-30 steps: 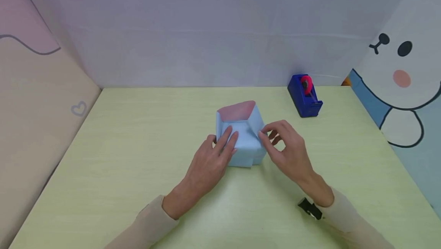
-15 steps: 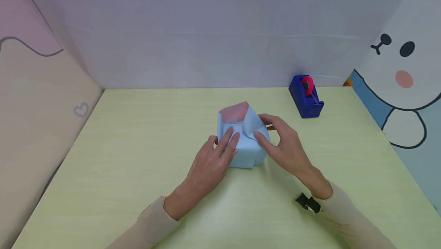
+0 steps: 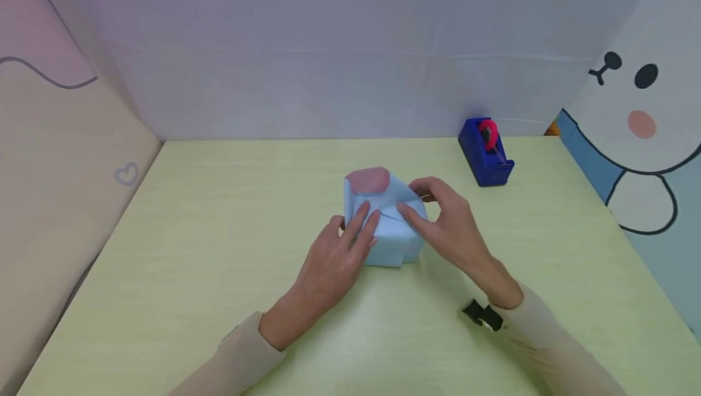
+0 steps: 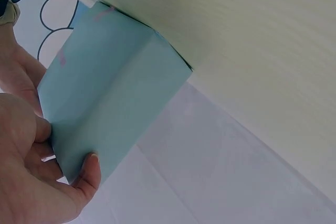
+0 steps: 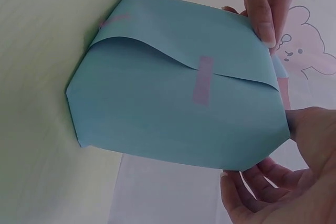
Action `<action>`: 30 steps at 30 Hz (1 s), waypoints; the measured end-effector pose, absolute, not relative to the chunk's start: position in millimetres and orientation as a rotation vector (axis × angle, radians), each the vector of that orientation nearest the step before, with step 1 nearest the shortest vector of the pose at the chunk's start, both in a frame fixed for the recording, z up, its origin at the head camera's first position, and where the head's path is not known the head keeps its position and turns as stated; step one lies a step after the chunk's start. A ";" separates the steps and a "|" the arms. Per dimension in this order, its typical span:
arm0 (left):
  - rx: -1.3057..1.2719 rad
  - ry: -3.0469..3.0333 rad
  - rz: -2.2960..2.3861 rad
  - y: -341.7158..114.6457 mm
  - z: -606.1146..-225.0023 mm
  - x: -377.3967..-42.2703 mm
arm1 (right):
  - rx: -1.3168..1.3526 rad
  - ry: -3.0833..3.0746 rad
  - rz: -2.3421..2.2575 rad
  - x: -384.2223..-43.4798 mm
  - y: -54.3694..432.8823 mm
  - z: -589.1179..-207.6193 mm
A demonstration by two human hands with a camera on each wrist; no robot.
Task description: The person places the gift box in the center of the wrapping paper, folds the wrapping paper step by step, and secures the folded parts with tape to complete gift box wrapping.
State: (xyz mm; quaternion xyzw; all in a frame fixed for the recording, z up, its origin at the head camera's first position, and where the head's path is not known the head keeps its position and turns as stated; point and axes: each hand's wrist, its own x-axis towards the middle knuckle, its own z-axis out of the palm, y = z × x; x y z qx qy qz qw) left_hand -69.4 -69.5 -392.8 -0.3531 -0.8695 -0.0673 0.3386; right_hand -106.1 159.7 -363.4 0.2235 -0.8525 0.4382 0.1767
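Note:
A boxy package in light-blue wrapping paper (image 3: 391,247) stands on the table, its pink inner side (image 3: 368,182) showing at the far edge of the top. Strips of pinkish tape (image 5: 203,80) hold a seam on its side in the right wrist view. My left hand (image 3: 335,262) grips the package, two fingers flat on top and the thumb (image 4: 90,169) against its side. At the top's right edge, my right hand (image 3: 451,225) pinches a folded-in paper flap, thumb above and fingers behind. Whatever is inside the paper is hidden.
A dark blue tape dispenser (image 3: 486,156) with a red-pink roll stands at the table's back right. Behind the pale table (image 3: 219,232) rises a light backdrop (image 3: 301,49), with printed panels at both sides. A black clip-like device (image 3: 483,314) sits by my right cuff.
The right flap has folded inward over the top, and less pink shows. My right hand has shifted slightly up and left with it. The left hand has kept its place.

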 end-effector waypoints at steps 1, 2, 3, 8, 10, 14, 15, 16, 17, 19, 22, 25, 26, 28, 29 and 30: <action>-0.921 -2.263 -0.177 -69.5 -393.0 -69.4 | 0.626 -2.418 1.242 -106.6 159.3 -363.0; -0.922 -2.261 -0.179 -69.4 -393.1 -69.5 | 0.620 -2.423 1.244 -107.1 158.9 -362.6; -0.923 -2.256 -0.182 -69.2 -393.0 -69.5 | 0.611 -2.430 1.246 -107.6 158.7 -362.3; -0.926 -2.262 -0.187 -68.9 -393.1 -69.3 | 0.569 -2.470 1.261 -110.1 157.4 -360.2; -0.925 -2.271 -0.181 -68.9 -393.2 -69.2 | 0.557 -2.481 1.264 -111.2 156.6 -359.3; -0.924 -2.268 -0.167 -69.0 -392.9 -69.5 | 0.545 -2.491 1.261 -113.0 155.1 -358.2; -0.925 -2.262 -0.165 -69.1 -393.0 -69.8 | 0.542 -2.494 1.257 -113.3 154.7 -358.1; -0.926 -2.255 -0.162 -69.2 -393.0 -70.1 | 0.539 -2.497 1.254 -113.5 154.4 -358.0; -0.927 -2.247 -0.161 -69.4 -392.7 -70.3 | 0.538 -2.500 1.251 -113.6 154.1 -358.1; -0.928 -2.233 -0.155 -69.7 -392.2 -71.0 | 0.536 -2.503 1.244 -113.9 153.6 -358.1; -0.919 -2.229 -0.166 -70.6 -391.1 -71.1 | 0.538 -2.498 1.241 -114.2 153.0 -358.0; -0.903 -2.224 -0.237 -71.3 -390.1 -70.6 | 0.545 -2.490 1.240 -114.8 152.7 -358.3; -0.896 -2.215 -0.272 -71.3 -390.1 -70.6 | 0.547 -2.488 1.241 -114.9 152.7 -358.6; -0.875 -2.188 -0.361 -70.9 -389.8 -70.8 | 0.550 -2.486 1.245 -115.3 152.7 -359.2; -0.860 -2.175 -0.409 -70.6 -389.8 -71.1 | 0.551 -2.486 1.246 -115.4 152.8 -359.6; -0.843 -2.166 -0.455 -70.2 -389.6 -71.4 | 0.551 -2.487 1.248 -115.4 152.8 -359.9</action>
